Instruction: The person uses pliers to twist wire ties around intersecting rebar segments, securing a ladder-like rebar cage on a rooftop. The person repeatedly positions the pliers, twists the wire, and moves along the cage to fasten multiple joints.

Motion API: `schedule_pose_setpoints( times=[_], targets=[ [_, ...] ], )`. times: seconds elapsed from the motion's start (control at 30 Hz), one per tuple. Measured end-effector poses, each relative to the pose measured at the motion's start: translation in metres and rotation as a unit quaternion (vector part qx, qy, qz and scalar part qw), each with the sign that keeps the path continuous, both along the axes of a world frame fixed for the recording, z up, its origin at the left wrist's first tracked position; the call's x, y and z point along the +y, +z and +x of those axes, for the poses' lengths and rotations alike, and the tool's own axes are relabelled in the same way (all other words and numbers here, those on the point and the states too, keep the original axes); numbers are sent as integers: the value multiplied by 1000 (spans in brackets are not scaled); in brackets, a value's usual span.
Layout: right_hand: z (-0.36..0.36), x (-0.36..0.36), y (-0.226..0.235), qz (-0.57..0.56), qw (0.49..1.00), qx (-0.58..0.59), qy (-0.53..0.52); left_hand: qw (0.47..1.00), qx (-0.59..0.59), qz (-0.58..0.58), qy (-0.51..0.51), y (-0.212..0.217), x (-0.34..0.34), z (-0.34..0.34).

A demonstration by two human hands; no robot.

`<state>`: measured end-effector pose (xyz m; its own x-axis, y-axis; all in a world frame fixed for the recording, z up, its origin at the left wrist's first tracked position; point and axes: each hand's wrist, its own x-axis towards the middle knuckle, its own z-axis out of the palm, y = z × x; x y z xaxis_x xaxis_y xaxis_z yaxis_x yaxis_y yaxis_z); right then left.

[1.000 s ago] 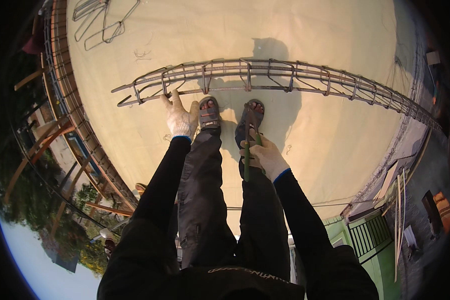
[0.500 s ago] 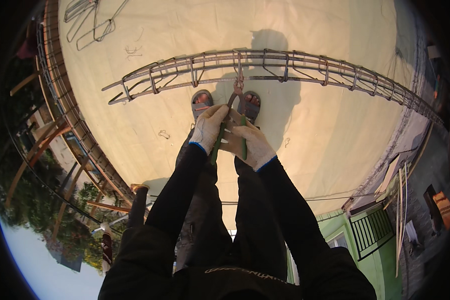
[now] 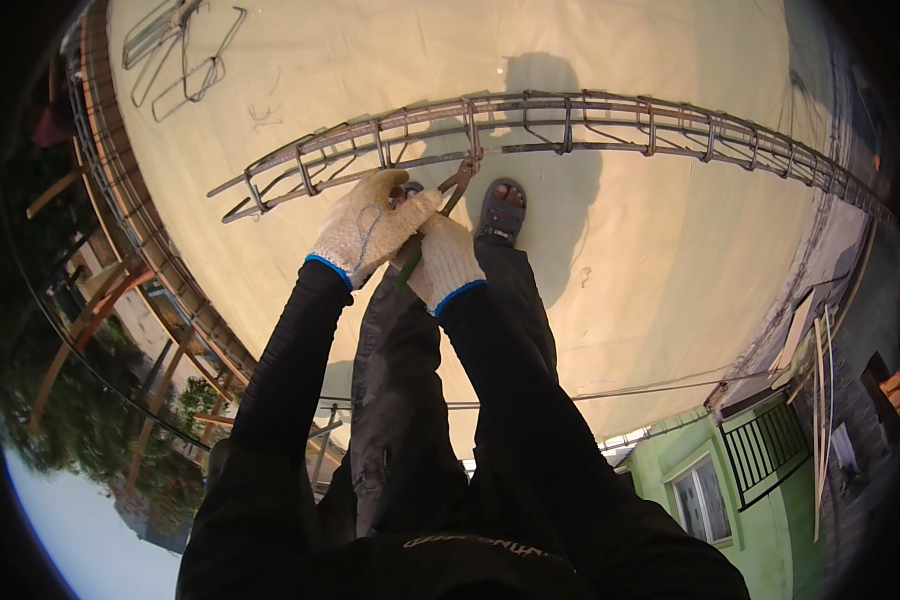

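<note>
A long cage of reinforcing bars [image 3: 568, 125] lies across the pale sheet beyond my feet. Steel pincers [image 3: 458, 184] with green handles reach to its near bar, their jaws at a wire tie [image 3: 475, 155]. My right hand [image 3: 448, 258], in a white knit glove with a blue cuff, wraps the pincers' handles, now close together. Beside it my left hand [image 3: 362, 228], gloved the same way, lies against the right hand and the pincers. Its thumb is apart from its bent fingers, and I see nothing in it. A blue thread loop shows on its back.
Bent wire stirrups [image 3: 185, 60] lie at the far left. More bars and boards [image 3: 140, 210] run along the left edge, with trees below. A green building [image 3: 705, 490] with a window and black railing stands at the lower right. My sandalled foot [image 3: 502, 208] is close to the cage.
The pincers' spread handles have closed and swung left. My right hand has moved left with them. My left hand has come off its handle and moved up and left.
</note>
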<state>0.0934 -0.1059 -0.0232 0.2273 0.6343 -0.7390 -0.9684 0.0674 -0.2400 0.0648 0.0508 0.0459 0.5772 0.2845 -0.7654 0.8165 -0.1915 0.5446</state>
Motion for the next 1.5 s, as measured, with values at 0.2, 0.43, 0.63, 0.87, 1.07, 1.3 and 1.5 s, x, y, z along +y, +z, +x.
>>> schedule_pose_setpoints(
  times=[0.2,0.43,0.63,0.87,1.07,1.3,1.5],
  targets=[
    [10,23,21,-147,963,202,-105,997,-19,57,-44,38,-7,-27],
    [12,3,26,53,969,214,-116,997,72,1,10,-4,23,-57],
    [17,-22,25,11,981,177,-79,999,25,-12,28,-30,13,-76],
    [17,-37,21,23,986,163,-37,987,53,-88,122,-28,-11,-87],
    [16,-43,15,-3,983,174,-50,976,63,-131,162,-30,-21,-86],
    [18,-25,23,-63,984,160,-36,981,37,-131,139,-46,-16,-94],
    [19,-20,28,-108,985,133,-17,959,80,-191,192,-44,-23,-92]
  ],
)
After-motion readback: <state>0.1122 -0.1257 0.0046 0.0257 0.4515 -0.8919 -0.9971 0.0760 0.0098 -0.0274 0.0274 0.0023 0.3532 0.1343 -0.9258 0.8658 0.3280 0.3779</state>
